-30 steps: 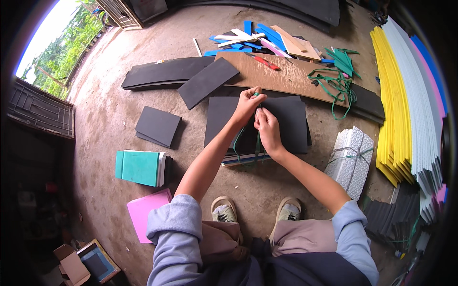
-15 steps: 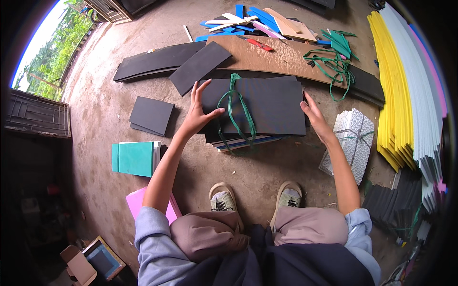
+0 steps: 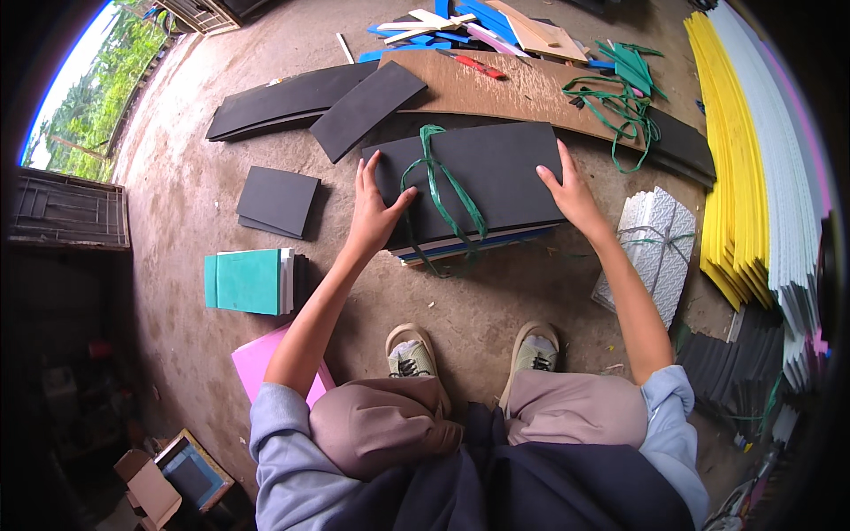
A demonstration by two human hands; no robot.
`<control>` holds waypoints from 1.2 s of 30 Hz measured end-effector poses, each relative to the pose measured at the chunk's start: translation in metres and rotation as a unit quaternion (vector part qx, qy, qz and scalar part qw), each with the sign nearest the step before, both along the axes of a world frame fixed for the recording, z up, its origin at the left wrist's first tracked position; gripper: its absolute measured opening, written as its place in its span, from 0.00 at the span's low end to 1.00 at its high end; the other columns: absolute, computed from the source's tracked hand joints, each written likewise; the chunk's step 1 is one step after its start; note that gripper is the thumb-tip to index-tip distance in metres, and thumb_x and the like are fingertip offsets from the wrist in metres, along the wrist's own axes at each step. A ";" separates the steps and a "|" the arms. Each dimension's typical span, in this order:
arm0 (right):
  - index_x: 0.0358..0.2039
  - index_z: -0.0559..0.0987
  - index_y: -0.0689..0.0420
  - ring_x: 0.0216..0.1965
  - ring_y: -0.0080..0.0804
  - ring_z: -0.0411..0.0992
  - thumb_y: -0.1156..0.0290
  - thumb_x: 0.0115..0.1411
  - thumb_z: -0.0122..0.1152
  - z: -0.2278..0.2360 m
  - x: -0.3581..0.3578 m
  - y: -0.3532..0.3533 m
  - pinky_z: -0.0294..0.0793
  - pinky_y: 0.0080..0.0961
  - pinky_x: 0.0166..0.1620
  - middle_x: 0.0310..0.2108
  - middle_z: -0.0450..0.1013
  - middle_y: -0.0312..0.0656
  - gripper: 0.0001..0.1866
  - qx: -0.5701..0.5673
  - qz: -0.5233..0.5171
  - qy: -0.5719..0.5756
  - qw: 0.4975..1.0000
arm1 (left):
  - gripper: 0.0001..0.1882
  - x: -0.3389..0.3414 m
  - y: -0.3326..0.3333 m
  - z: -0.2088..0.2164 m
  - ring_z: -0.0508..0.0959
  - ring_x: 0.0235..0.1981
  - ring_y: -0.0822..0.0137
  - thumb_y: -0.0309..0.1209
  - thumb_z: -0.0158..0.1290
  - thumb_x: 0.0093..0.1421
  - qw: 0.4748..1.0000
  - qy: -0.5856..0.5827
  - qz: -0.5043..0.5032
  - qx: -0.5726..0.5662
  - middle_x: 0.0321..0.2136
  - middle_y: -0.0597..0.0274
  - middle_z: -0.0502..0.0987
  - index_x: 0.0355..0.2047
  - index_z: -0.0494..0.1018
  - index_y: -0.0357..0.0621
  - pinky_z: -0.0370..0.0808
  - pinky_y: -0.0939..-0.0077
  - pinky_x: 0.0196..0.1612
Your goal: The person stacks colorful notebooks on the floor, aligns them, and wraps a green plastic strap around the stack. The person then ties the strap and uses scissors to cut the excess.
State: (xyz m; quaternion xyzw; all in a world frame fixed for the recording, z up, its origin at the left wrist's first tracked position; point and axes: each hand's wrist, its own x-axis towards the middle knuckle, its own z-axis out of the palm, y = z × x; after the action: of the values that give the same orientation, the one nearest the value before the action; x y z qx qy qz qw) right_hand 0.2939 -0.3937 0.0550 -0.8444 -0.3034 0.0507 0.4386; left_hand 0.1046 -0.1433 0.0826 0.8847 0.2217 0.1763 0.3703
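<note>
The bare concrete floor (image 3: 496,301) carries everything here, and daylight and greenery show past its far left edge. Along the right edge lie long stacks of yellow and white foam sheets (image 3: 753,168), fanned one over the next. At the far side a brown board (image 3: 531,88) lies across long black foam sheets (image 3: 292,97), with a loose tangle of green strap (image 3: 624,111) on its right end and blue and pale offcuts (image 3: 460,22) heaped behind it. In the middle, just in front of the person's shoes, sits the tied bundle of black foam sheets (image 3: 496,177), a green strap (image 3: 443,190) looped and knotted over its left half, coloured sheet edges showing along its near side. The left hand (image 3: 376,212) lies flat on the bundle's left end, fingers spread, thumb beside the strap. The right hand (image 3: 571,190) rests on the right end, fingers together and curled over the far corner. Just right of it lies a white patterned bundle (image 3: 655,248). To the left sit a small black stack (image 3: 276,202), a teal-topped stack (image 3: 252,281) and a pink sheet (image 3: 261,367). In the near left corner an open cardboard box (image 3: 177,473) holds something dark that I cannot make out.
</note>
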 end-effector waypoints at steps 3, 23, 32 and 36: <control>0.54 0.58 0.60 0.51 0.46 0.57 0.60 0.54 0.56 0.003 0.000 0.000 0.56 0.36 0.54 0.48 0.60 0.52 0.31 -0.015 -0.035 -0.105 0.994 | 0.40 0.002 -0.009 0.007 0.48 0.59 0.45 0.43 0.58 0.47 0.994 0.014 0.024 0.106 0.57 0.43 0.47 0.56 0.50 0.47 0.50 0.60 0.59; 0.31 0.70 0.62 0.31 0.42 0.69 0.72 0.51 0.54 0.079 -0.094 0.075 0.69 0.34 0.36 0.27 0.71 0.48 0.09 -0.093 0.181 -0.101 0.974 | 0.17 0.078 -0.011 0.034 0.74 0.37 0.68 0.27 0.54 0.50 0.977 -0.012 -0.121 -0.174 0.38 0.52 0.73 0.37 0.59 0.38 0.71 0.74 0.38; 0.26 0.70 0.61 0.18 0.13 0.58 0.68 0.61 0.45 0.100 -0.053 0.015 0.57 0.15 0.22 0.15 0.58 0.30 0.11 -0.017 0.166 0.176 0.970 | 0.08 0.059 -0.016 0.068 0.75 0.20 0.62 0.30 0.45 0.57 0.983 0.004 -0.130 0.132 0.23 0.50 0.74 0.30 0.64 0.37 0.70 0.71 0.25; 0.25 0.70 0.62 0.18 0.28 0.62 0.68 0.58 0.48 0.113 -0.048 0.005 0.59 0.25 0.23 0.15 0.62 0.40 0.10 -0.069 0.168 -0.005 0.983 | 0.17 0.029 -0.019 0.083 0.66 0.14 0.65 0.36 0.50 0.54 0.985 0.029 -0.104 0.134 0.17 0.56 0.69 0.17 0.66 0.35 0.63 0.73 0.21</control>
State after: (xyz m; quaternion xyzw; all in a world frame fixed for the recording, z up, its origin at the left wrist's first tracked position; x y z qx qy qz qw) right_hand 0.2458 -0.3883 0.1683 -0.8098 -0.4390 0.1407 0.3629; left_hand 0.1333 -0.1621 0.1653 0.9493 0.1134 0.1398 0.2579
